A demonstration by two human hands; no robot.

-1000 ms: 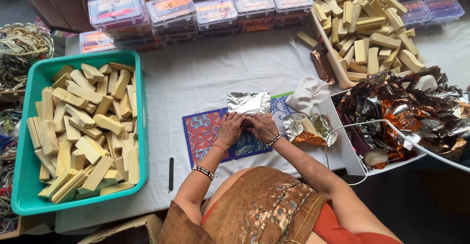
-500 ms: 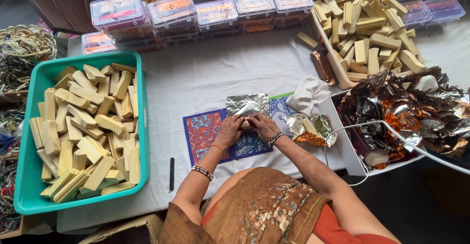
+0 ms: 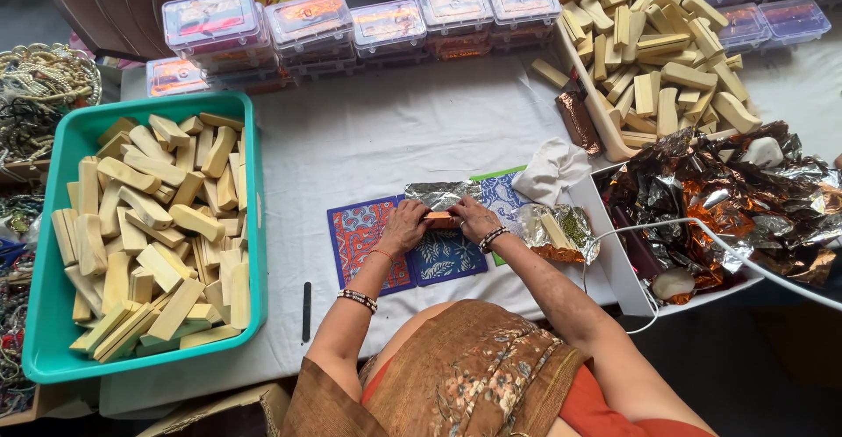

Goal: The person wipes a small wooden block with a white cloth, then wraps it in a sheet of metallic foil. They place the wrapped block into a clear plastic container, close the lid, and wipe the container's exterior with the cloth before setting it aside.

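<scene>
I am holding a small orange block point(image 3: 439, 220) between my left hand point(image 3: 404, 227) and right hand point(image 3: 474, 218), both closed on its ends. It is sitting on silver foil point(image 3: 438, 195) (over the patterned mats point(image 3: 368, 235)), near the green tub point(image 3: 250, 227).

Foil-wrapped bar point(image 3: 440, 219) mostly hidden under both hands, teal tray point(image 3: 254, 227) cut off left

Craft workshop — wooden blocks point(image 3: 149, 235), foil point(image 3: 728, 191)
</scene>
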